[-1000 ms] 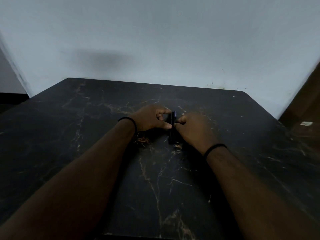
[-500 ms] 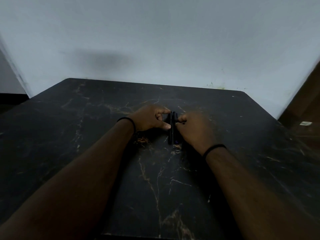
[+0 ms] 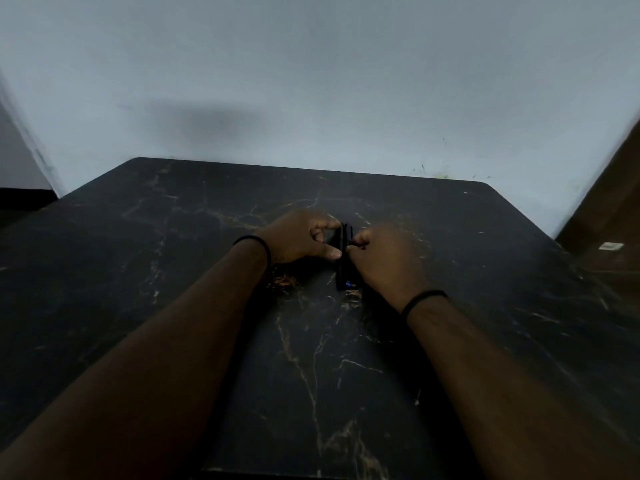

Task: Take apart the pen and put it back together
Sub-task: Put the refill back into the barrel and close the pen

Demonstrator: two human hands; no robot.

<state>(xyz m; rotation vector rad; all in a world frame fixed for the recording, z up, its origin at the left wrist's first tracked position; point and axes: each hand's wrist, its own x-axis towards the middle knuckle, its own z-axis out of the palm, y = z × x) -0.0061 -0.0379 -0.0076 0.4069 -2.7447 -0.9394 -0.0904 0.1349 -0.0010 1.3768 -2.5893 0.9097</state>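
Dim grey wall (image 3: pixel 311 71) rises behind a black marble-patterned desk (image 3: pixel 173 271) veined in gold, seen from the head camera with both forearms reaching forward to the middle of the surface.

Pen (image 3: pixel 343 261): a dark, slender body lying on or just above the desk between the two hands, its long axis running away from the viewer, near end toward the person and far end toward the wall. A small blue glint shows at the near end. Two thin dark pieces seem to sit side by side at the far end, but the light is too poor to tell whether the pen is whole or already separated.

Left hand (image 3: pixel 298 237): thumb and forefinger curved toward each other in a pincer, their tips at the pen's left side near its far half; the thumb tip touches the barrel. Whether the forefinger also makes contact cannot be told.

Right hand (image 3: pixel 384 258): fingers curled, tips pinching the pen from its right side, directly opposite the left thumb. The hand covers part of the near half of the pen.

Key relation: the pen lies crosswise to both grips, each hand approaching from its own side, about equally near. Judged from this arrangement, any pull or twist to separate the parts would act along the pen's near-to-far axis, which calls for the hands to take hold at different points along its length.

Black bands (image 3: pixel 254 244) circle both wrists.
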